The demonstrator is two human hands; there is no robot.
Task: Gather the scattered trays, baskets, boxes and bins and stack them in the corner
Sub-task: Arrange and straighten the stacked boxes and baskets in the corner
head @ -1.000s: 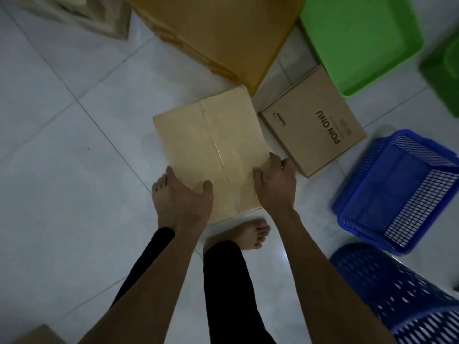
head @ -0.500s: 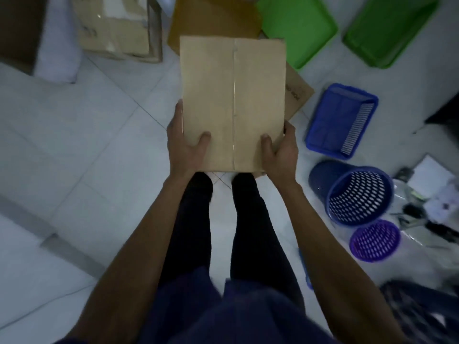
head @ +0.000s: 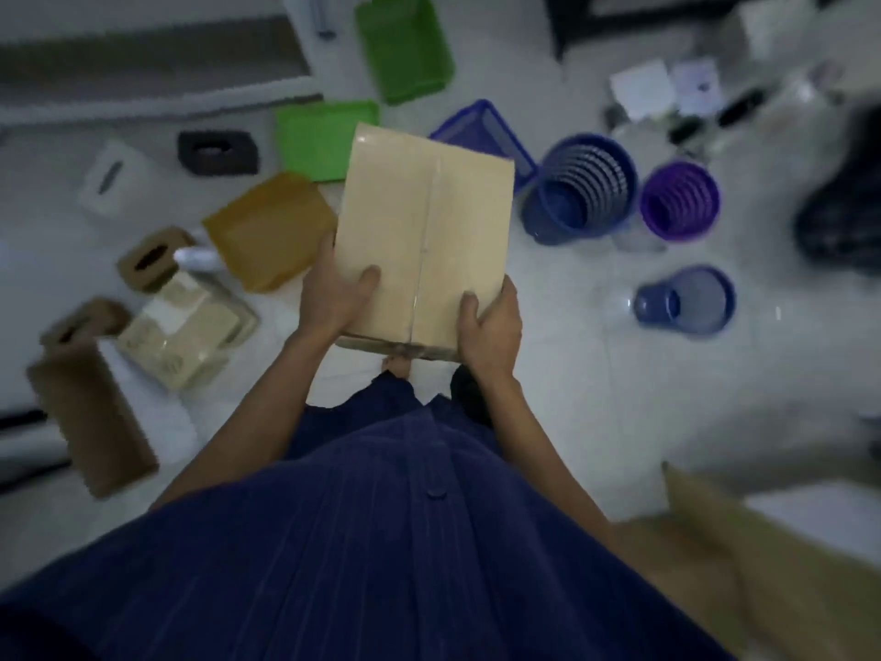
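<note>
Whereas a second ago you were bent over with the cardboard box (head: 424, 231) lying flat on the floor (head: 572, 384), you now stand upright and the box is off the tiles, carried in front of your waist.

- View has swung: more of the room shows. No stacking corner can be made out; the frame is blurred.
- Meaning for the task: pick-up done for this one box, carry step in hand, placing not yet done. My read is that the task is early on.
- Scattered on the floor: a large flat cardboard piece (head: 763, 565) at lower right, a green tray (head: 319, 136), a green bin (head: 405, 45), a mustard box (head: 269, 229), a blue rectangular basket (head: 481, 131) partly behind the held box, a blue round bin (head: 581, 188) with a purple bin (head: 679, 200) just beside it, and a small blue bin (head: 686, 300) on its side, apart.
- Box pose: taped seam up, long axis pointing away from you, its far end over the green tray and the basket in this view.

Hands:
- Left hand (head: 333, 298) grips the near left corner, thumb (head: 367, 276) pressed on the top face.
- Right hand (head: 491, 326) grips the near right corner, thumb (head: 469, 302) likewise on top.
- Fingers of both are hidden under the box. Both forearms are bent and drawn in toward your body.
</note>
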